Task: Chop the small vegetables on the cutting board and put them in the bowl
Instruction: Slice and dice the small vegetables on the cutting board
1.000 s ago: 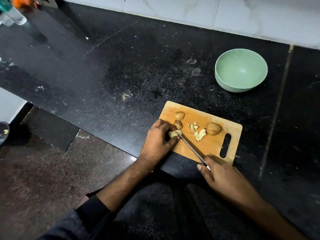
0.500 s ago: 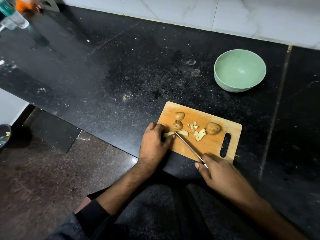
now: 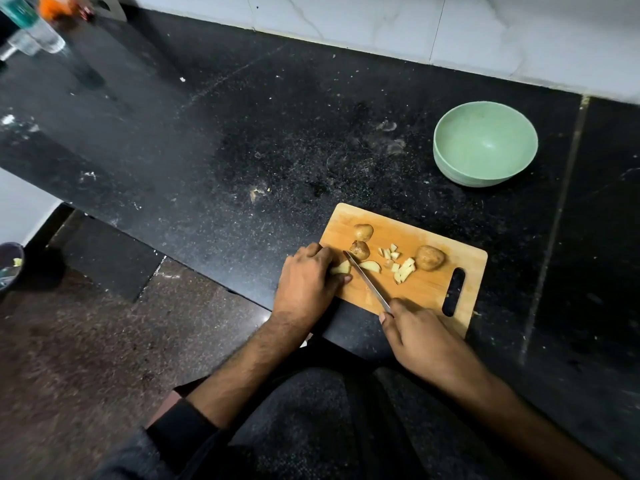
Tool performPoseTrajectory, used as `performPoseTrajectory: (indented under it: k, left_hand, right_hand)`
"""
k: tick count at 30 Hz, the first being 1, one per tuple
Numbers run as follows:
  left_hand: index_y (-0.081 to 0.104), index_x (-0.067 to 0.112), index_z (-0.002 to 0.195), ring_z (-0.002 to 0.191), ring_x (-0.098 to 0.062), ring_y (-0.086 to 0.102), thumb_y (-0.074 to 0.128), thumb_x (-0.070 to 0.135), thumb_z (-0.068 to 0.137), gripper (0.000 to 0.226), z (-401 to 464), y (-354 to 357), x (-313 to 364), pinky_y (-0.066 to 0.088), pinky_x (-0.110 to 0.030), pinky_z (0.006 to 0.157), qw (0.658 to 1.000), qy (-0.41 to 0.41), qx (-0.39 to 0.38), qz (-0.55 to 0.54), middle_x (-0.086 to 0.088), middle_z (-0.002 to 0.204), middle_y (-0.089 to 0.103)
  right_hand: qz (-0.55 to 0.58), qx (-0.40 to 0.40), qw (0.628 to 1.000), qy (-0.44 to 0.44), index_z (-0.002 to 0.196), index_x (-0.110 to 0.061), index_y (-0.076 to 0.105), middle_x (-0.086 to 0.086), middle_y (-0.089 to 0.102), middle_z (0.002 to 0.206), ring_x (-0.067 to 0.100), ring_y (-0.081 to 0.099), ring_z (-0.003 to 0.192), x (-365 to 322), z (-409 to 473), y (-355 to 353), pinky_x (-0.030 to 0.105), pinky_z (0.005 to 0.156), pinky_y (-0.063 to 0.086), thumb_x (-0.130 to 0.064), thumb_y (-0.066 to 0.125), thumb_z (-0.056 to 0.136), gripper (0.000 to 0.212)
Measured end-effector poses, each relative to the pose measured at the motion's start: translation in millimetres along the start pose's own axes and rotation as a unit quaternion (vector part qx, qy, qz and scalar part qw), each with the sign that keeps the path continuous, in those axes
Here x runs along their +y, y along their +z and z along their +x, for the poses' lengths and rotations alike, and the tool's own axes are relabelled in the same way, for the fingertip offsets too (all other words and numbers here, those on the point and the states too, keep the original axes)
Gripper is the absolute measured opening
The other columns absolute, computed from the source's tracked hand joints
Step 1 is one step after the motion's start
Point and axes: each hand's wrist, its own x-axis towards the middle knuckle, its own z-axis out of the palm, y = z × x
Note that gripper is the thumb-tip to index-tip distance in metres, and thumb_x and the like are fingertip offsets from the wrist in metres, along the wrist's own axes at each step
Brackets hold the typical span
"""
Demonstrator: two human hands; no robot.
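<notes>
A wooden cutting board (image 3: 429, 299) lies at the counter's front edge. On it sit three small brown potatoes (image 3: 363, 232) (image 3: 360, 250) (image 3: 429, 258), a cut wedge (image 3: 370, 266) and several pale diced bits (image 3: 401, 268). My left hand (image 3: 306, 282) pinches a potato piece (image 3: 341, 269) at the board's left edge. My right hand (image 3: 420, 336) grips a knife (image 3: 367, 283) whose blade lies between the held piece and the wedge, tip near the middle potato. A pale green bowl (image 3: 485, 143) stands behind the board; nothing shows inside it.
The black stone counter (image 3: 242, 133) runs left, with crumbs and smears. A clear bottle (image 3: 31, 32) and orange items stand at the far left corner. White tiled wall (image 3: 450, 32) behind. Brown floor and a dark container (image 3: 8, 268) lie at lower left.
The knife has cut the held piece, leaving a wedge lying to the blade's right. My left hand has shifted slightly left along the board, keeping hold of the remaining piece.
</notes>
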Motion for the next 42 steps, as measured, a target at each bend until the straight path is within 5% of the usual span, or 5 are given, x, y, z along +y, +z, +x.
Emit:
performPoseTrajectory:
  k: [11, 17, 24, 33, 42]
  left_hand:
    - [0.067, 0.016, 0.102, 0.094, -0.021, 0.059, 0.078, 0.051, 0.077, 0.045, -1.7, -4.7, -2.3, 0.051, -0.038, 0.082, 0.999, -0.017, -0.016, -0.043, 0.002, 0.096, 0.058]
    - [0.07, 0.015, 0.101, 0.089, -0.022, 0.063, 0.077, 0.03, 0.083, 0.024, -1.2, -5.4, -0.8, 0.053, -0.034, 0.079, 0.998, -0.011, -0.017, -0.057, -0.001, 0.097, 0.062]
    - [0.071, 0.014, 0.101, 0.087, -0.021, 0.062, 0.075, 0.028, 0.084, 0.022, -0.4, -1.7, 5.8, 0.053, -0.033, 0.076, 0.998, -0.009, 0.0, -0.065, 0.0, 0.097, 0.063]
    - [0.07, 0.013, 0.097, 0.087, -0.021, 0.06, 0.074, 0.025, 0.085, 0.018, -1.4, -2.7, 8.9, 0.037, -0.02, 0.071, 0.999, -0.009, 0.005, -0.045, 0.001, 0.095, 0.058]
    - [0.072, 0.013, 0.1, 0.086, -0.02, 0.061, 0.074, 0.022, 0.084, 0.018, -1.8, 0.0, 9.0, 0.048, -0.026, 0.074, 0.998, -0.003, 0.004, -0.07, -0.001, 0.098, 0.061]
  right_hand:
    - [-0.004, 0.008, 1.0, 0.006, 0.123, -0.021, 0.046, -0.01, 0.049, 0.064, -0.006, 0.041, 0.05, 2.8, -0.1, 2.1, 0.011, 0.045, 0.025, -0.039, 0.026, 0.107, 0.031]
    - [-0.009, -0.006, 1.0, -0.021, 0.121, -0.017, 0.048, -0.01, 0.046, 0.062, -0.005, 0.039, 0.047, -1.8, 1.0, 2.9, 0.013, 0.04, 0.025, -0.039, 0.025, 0.107, 0.035]
    - [-0.023, -0.012, 1.0, -0.008, 0.115, -0.018, 0.047, -0.01, 0.043, 0.065, -0.004, 0.036, 0.05, -2.6, -0.4, -2.4, 0.014, 0.043, 0.02, -0.041, 0.02, 0.107, 0.036]
    - [-0.026, -0.001, 1.0, -0.012, 0.117, -0.018, 0.047, -0.008, 0.047, 0.063, -0.004, 0.04, 0.046, -2.7, -0.8, -1.2, 0.013, 0.04, 0.023, -0.038, 0.023, 0.108, 0.032]
    - [-0.003, -0.001, 1.0, -0.005, 0.118, -0.017, 0.048, -0.008, 0.05, 0.068, -0.004, 0.043, 0.052, 0.1, -1.5, -0.2, 0.014, 0.047, 0.03, -0.041, 0.024, 0.107, 0.035]
